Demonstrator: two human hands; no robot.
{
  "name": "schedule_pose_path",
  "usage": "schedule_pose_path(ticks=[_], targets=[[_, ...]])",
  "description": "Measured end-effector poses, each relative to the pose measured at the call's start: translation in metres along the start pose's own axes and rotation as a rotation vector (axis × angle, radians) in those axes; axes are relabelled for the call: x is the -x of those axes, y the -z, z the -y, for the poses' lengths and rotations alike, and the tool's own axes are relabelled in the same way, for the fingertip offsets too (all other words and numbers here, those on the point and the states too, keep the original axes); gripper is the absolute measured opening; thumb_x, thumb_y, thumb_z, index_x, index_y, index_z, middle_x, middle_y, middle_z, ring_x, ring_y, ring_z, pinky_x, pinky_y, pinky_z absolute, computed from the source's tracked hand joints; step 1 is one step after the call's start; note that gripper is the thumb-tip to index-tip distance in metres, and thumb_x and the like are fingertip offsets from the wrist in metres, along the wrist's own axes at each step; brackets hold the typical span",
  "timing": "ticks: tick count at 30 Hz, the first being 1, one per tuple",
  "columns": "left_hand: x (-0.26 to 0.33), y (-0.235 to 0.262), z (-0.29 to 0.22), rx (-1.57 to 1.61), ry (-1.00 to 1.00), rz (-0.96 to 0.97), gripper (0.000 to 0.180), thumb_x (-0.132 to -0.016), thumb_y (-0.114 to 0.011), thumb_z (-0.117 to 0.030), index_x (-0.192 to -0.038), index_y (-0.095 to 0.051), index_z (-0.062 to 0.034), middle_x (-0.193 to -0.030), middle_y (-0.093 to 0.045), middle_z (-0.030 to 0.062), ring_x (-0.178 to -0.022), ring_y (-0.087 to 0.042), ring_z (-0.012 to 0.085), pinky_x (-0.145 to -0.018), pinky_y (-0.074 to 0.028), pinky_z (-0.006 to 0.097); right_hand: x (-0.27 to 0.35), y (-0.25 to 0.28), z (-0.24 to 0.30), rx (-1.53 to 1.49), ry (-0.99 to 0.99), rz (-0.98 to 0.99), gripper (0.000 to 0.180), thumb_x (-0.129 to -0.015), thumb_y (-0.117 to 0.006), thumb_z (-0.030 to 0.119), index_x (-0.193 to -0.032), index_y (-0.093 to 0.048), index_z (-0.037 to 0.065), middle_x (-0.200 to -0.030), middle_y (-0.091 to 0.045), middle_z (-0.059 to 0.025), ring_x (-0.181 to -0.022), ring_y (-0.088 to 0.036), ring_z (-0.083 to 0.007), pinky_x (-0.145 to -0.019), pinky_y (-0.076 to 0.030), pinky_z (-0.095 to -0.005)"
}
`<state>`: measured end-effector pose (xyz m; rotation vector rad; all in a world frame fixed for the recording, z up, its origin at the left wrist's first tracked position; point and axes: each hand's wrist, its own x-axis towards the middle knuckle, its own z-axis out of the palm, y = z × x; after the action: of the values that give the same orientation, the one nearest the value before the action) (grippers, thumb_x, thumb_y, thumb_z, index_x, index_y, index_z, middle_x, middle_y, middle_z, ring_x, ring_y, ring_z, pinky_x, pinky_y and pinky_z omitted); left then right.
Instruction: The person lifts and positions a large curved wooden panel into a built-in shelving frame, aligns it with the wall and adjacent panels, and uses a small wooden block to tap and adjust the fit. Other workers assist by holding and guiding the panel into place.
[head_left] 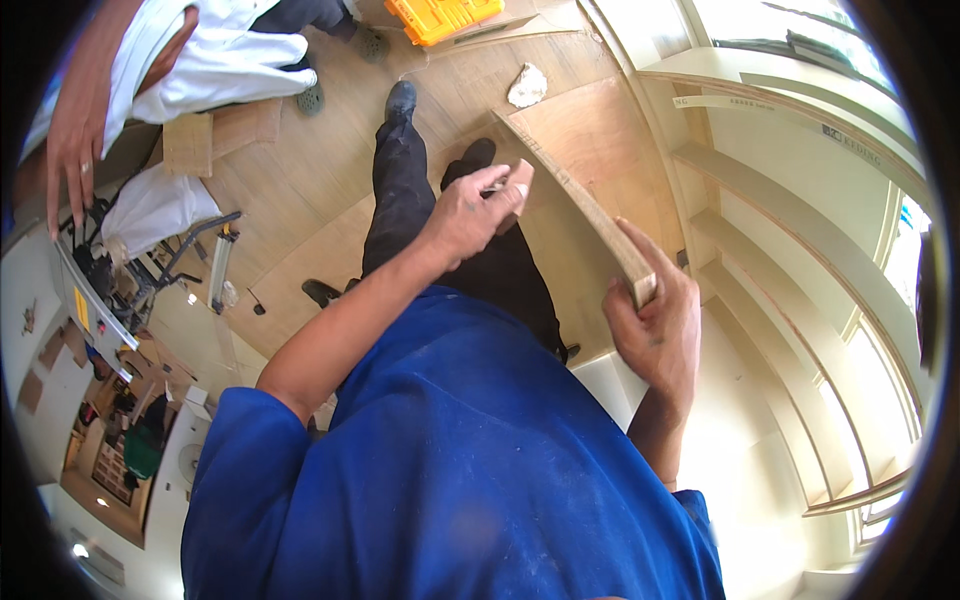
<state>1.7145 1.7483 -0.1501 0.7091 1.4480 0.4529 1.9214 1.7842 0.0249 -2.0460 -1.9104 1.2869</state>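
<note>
A long, narrow wooden board (pixel 585 205) slants away from me, its near end raised toward my body. My right hand (pixel 665 325) is closed round that near end, thumb on one side and fingers on the other. Left of the board, my left hand (pixel 462 222) pinches a small, flat tan piece (pixel 521 180), perhaps a folded sheet or a thin block. It is slightly blurred, so I cannot tell its exact kind. That hand is apart from the board.
Pale shelving (pixel 770 225) curves along the right. A plywood sheet (pixel 590 130) lies on the floor beyond the board, near a crumpled white lump (pixel 527 85). A yellow case (pixel 445 18) is at the top. Another person's hand (pixel 75 160) hangs at upper left, above a folding metal frame (pixel 165 255).
</note>
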Motion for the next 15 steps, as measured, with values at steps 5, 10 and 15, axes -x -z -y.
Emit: schedule_pose_path(ticks=[5, 10, 15], targets=[[0.021, 0.002, -0.053, -0.053, -0.153, 0.052, 0.071, -0.099, -0.066, -0.048, -0.139, -0.059, 0.0103, -0.104, -0.073, 0.0219, -0.098, -0.072, 0.0249, -0.090, -0.055, 0.035, 0.001, 0.001, 0.009, 0.010, -0.102, 0.065, 0.065, -0.069, -0.066, 0.007, -0.133, -0.066, 0.000, -0.114, -0.073, -0.0264, -0.097, -0.073, -0.0439, -0.086, -0.059, -0.0442], [0.034, 0.021, -0.089, 0.108, 0.155, 0.219, 0.067, -0.104, -0.062, -0.049, -0.148, -0.055, 0.0014, -0.087, -0.067, 0.0083, -0.061, -0.056, 0.0098, -0.054, -0.042, 0.024, 0.004, 0.002, 0.002, 0.039, -0.001, 0.067, 0.069, -0.068, -0.069, 0.010, -0.136, -0.062, 0.002, -0.130, -0.070, -0.0217, -0.109, -0.072, -0.0405, -0.091, -0.059, -0.0442], [0.046, 0.029, -0.117, 0.216, 0.408, 0.302, 0.070, -0.107, -0.058, -0.050, -0.155, -0.046, -0.0012, -0.074, -0.061, 0.0034, -0.048, -0.051, 0.0079, -0.042, -0.040, 0.023, 0.003, 0.002, 0.001, 0.052, 0.038, 0.080, 0.071, -0.070, -0.074, 0.014, -0.138, -0.059, 0.002, -0.136, -0.068, -0.0207, -0.108, -0.071, -0.0397, -0.088, -0.059, -0.0457]])
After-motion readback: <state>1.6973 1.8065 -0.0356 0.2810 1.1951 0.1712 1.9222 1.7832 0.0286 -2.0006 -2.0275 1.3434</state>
